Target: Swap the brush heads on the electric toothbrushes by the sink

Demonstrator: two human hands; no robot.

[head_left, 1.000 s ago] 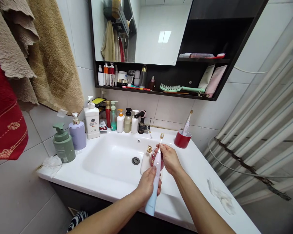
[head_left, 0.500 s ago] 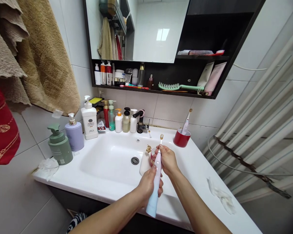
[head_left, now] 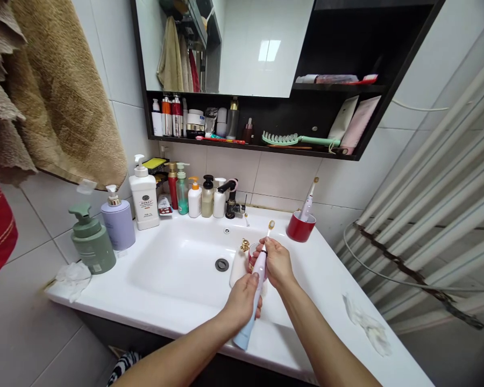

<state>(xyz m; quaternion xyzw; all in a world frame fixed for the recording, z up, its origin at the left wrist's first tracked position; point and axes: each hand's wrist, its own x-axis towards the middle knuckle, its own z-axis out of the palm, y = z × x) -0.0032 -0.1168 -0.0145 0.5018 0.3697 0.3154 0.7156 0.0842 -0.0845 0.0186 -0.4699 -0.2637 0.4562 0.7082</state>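
An electric toothbrush, pink shading to pale blue at its base, is held tilted over the near side of the white sink. My left hand wraps round its handle. With the fingers of my right hand I pinch the neck just below the brush head; a dark ring shows at the joint. Behind my hands, a red cup with a gold ornament lies partly hidden in the basin, beside a pale flat object.
A second electric toothbrush stands in a red cup at the back right. The black faucet and several pump bottles line the back and left. Crumpled tissue lies on the right counter. A dark mirror cabinet overhangs the sink.
The toothbrush has tilted further, its base shifting left and up and its head slightly right. Both hands keep their hold. The view has shifted slightly.
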